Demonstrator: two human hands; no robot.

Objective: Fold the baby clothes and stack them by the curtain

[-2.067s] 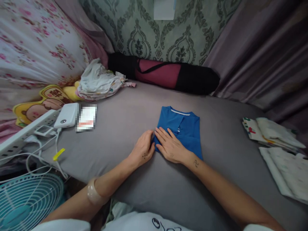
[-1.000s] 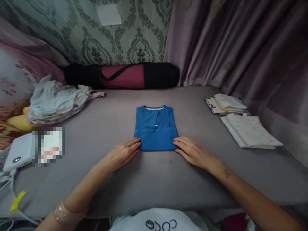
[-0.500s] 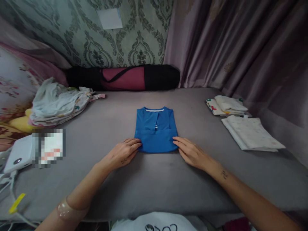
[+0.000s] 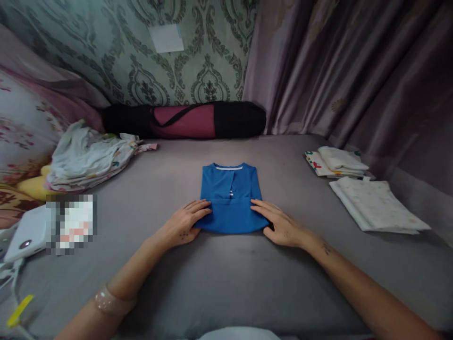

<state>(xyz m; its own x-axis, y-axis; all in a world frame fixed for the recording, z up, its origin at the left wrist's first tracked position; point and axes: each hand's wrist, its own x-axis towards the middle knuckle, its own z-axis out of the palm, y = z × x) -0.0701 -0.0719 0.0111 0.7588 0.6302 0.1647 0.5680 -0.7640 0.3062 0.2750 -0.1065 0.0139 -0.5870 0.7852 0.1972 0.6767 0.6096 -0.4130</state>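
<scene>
Dim, soft light leaves the curtain deeply shadowed.

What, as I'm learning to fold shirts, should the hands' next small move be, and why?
Probably fold the lower part of the blue shirt once more toward its collar: the left hand and right hand touch that part's two sides, and its upper edge stops short of the collar.

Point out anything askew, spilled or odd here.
Only the cloth heap at far left stands out: it lies rumpled, while the cloths at right are folded flat. No spill or damage shows on or around the shirt.
</scene>
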